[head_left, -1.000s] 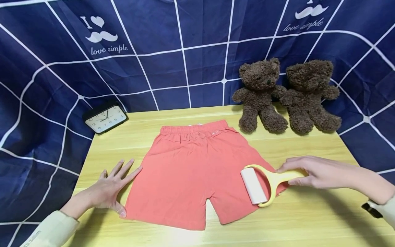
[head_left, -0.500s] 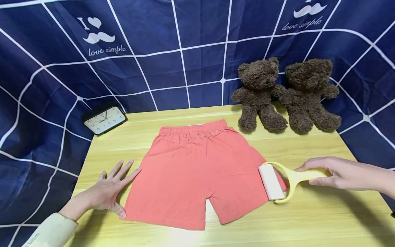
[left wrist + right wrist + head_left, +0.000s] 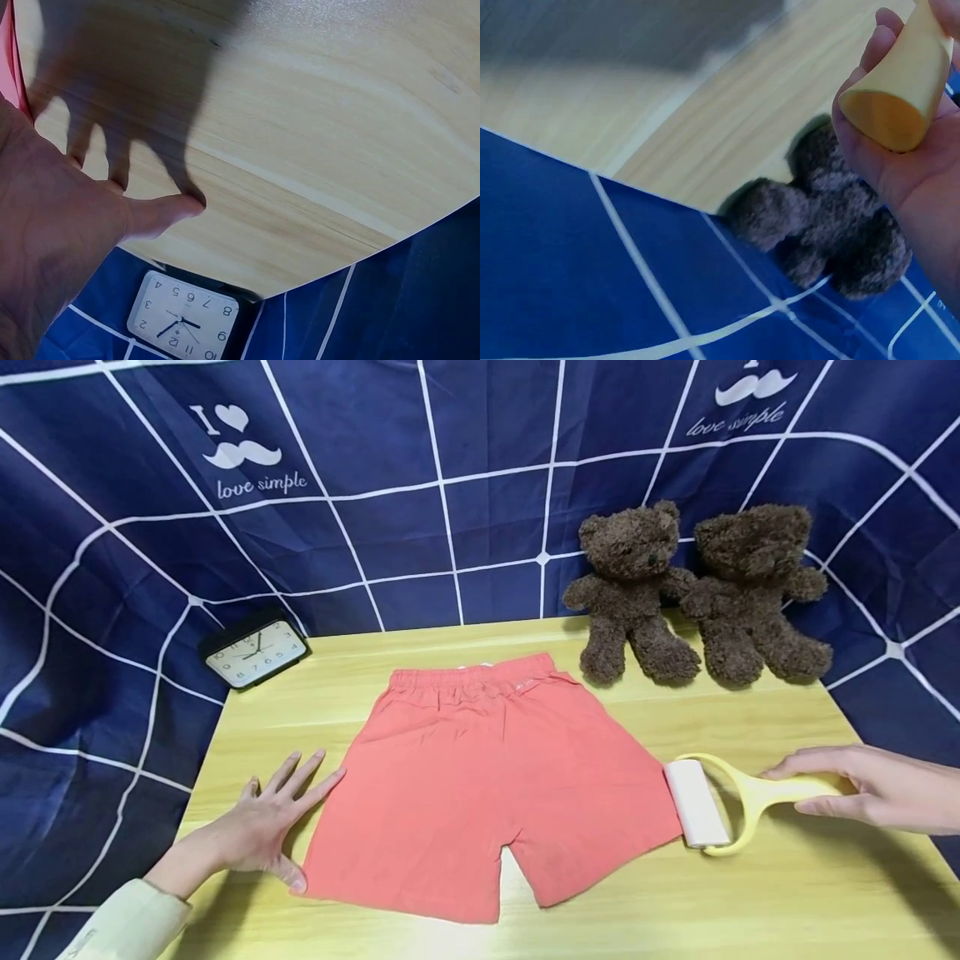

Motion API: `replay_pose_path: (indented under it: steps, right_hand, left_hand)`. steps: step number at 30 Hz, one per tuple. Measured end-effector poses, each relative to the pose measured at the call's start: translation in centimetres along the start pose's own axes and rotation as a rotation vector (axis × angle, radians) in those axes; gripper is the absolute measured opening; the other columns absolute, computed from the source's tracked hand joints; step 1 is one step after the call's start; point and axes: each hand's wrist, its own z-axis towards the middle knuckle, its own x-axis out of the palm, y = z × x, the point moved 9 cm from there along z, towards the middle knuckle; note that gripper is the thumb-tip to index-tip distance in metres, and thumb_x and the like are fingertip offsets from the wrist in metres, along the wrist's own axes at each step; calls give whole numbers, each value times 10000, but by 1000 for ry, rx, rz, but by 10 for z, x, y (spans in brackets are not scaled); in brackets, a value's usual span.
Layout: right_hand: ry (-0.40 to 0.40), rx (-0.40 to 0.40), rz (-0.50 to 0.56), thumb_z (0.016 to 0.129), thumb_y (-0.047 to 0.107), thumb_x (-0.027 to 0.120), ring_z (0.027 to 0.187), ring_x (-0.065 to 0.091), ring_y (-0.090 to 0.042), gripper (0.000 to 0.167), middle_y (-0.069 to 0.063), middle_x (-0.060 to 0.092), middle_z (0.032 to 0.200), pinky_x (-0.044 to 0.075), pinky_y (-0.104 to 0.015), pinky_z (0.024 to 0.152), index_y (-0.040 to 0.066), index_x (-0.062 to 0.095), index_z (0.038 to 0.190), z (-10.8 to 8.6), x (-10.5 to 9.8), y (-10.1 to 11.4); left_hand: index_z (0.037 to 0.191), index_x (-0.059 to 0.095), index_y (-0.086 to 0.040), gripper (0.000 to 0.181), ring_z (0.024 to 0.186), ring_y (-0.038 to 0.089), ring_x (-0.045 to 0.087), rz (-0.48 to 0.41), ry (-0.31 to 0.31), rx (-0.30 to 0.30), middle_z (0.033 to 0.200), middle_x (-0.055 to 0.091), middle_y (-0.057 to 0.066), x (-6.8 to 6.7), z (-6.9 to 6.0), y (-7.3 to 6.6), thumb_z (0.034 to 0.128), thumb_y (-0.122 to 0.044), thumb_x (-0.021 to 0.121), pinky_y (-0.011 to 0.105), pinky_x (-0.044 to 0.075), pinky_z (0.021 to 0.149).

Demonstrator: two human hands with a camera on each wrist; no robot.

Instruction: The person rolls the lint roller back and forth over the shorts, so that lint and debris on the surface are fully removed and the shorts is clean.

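Note:
Coral-red shorts (image 3: 480,777) lie flat on the wooden table, waistband toward the back. My left hand (image 3: 266,827) is spread at their left edge, its thumb on the lower left corner and a fingertip on the side. In my right hand (image 3: 873,785) I grip the yellow handle of a lint roller (image 3: 768,791). Its white roll (image 3: 697,804) sits at the right leg's hem, mostly over the bare wood. The handle's hollow end (image 3: 889,120) shows in the right wrist view.
A black-framed clock (image 3: 255,652) stands at the back left of the table (image 3: 315,710). Two brown teddy bears (image 3: 630,593) sit side by side at the back right. Dark blue cloth with white lines (image 3: 487,510) hangs behind and down the sides.
My right hand has drawn the lint roller rightward, from on top of the right leg to its hem, uncovering that leg. The left hand stays in place on the shorts.

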Motion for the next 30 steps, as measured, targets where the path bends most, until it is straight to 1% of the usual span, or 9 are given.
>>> replay_pose_path:
  steps: [6,10,13,15,17,22,26,28,30]
  right_hand:
    - [-120,5,-11,657,-163,919,886,628,14,728,141,753,1140,422,-130,733,158,754,1290,-27,-12,-12]
    - [-289,162,1,653,-265,841,733,597,-2,685,139,742,1006,435,-167,634,122,760,1212,-40,-26,-22]
    - [-440,302,118,742,-323,736,641,544,-25,598,106,707,903,409,-237,525,63,742,1198,-45,-29,-30]
    - [-503,356,185,819,-305,693,676,549,-24,554,103,688,900,407,-242,536,59,722,1235,-45,-24,-31]
    - [-533,404,228,882,-262,676,758,555,-14,560,126,684,958,401,-218,584,107,711,1301,-42,-14,-28]
    - [-533,560,286,992,-111,683,788,518,-10,636,157,618,949,389,-225,596,383,630,1388,-26,27,-10]
    - [-593,713,272,1043,34,711,782,526,3,422,196,607,939,412,-234,596,172,626,1432,-15,51,2]
    - [-621,771,226,1059,116,722,775,532,16,435,268,588,968,412,-228,606,20,577,1457,-9,57,6]
    - [-644,807,200,1070,166,719,743,558,17,494,317,585,972,422,-233,596,-29,539,1486,-3,62,8]
  left_hand:
    - [1766,164,-303,1540,1551,635,166,-43,-3,24,1799,72,207,4,-1,-4,498,-840,853,954,299,926]
    - [1767,161,-315,1540,1565,614,141,-56,0,12,1804,61,193,3,0,-3,491,-829,853,956,274,946]
    - [1767,161,-307,1549,1561,617,149,-43,-8,18,1800,68,201,2,-1,-2,485,-831,857,955,283,940]
    - [1768,152,-318,1549,1559,617,156,-35,-6,14,1802,64,196,2,-1,-2,487,-843,846,953,289,938]
    - [1768,149,-327,1542,1559,614,159,-34,-3,7,1804,58,191,2,-2,-1,490,-849,836,952,291,939]
    - [1769,146,-328,1540,1556,615,173,-22,-16,8,1803,62,192,1,-3,0,493,-846,835,949,305,929]
    - [1769,153,-314,1549,1534,646,193,-22,-42,35,1796,84,204,-2,-4,-1,490,-827,860,950,322,900]
    - [1767,174,-288,1555,1522,661,212,-14,-59,50,1787,108,224,-3,-3,-3,484,-818,874,947,338,882]
    - [1768,162,-302,1552,1525,656,213,-14,-61,49,1789,107,216,-4,-3,-3,487,-824,866,946,338,885]
